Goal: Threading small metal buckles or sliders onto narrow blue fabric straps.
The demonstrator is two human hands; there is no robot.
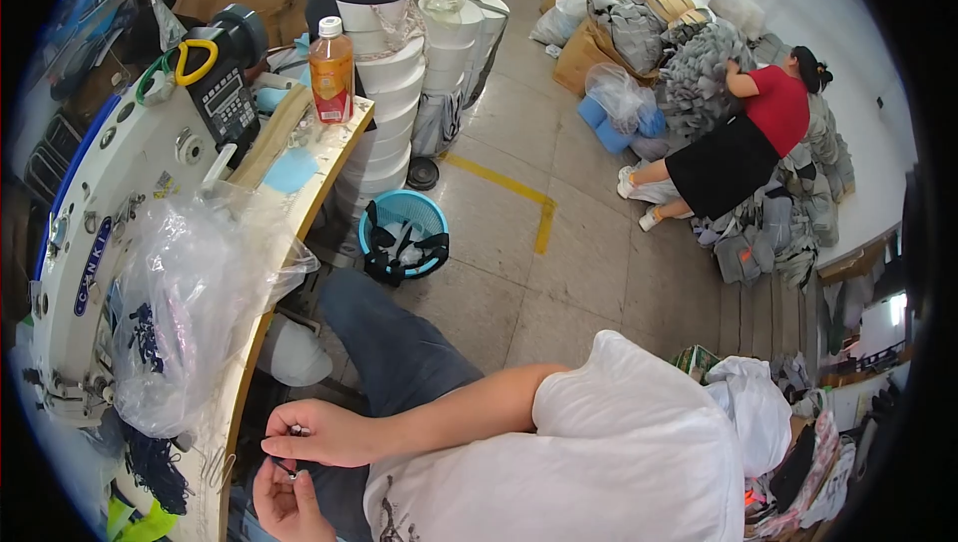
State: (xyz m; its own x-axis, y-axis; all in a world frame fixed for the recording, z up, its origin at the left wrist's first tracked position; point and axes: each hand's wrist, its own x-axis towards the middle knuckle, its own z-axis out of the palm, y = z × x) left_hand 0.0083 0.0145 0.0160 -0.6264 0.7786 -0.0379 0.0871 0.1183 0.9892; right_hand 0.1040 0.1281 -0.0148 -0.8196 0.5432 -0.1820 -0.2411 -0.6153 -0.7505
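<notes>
My right hand (pixel 317 433) and my left hand (pixel 286 508) meet close together above my lap, beside the table edge. The fingers of both are pinched round a small dark piece (pixel 286 464) with shiny bits. It is too small and too covered to name. Nearest to them on the table (pixel 236 382) lies a tangled bundle of navy cords (pixel 158 474). A clear plastic bag (pixel 190 282) with more dark cords inside rests just beyond it, against a white sewing machine (pixel 130 178).
An orange drink bottle (pixel 331 78) stands at the table's far end. Past it rise stacked white rolls (pixel 384 123). A blue basket (pixel 409 205) with a black liner sits on the floor. A person in a red top (pixel 778 108) bends over heaped grey fabric pieces (pixel 704 83).
</notes>
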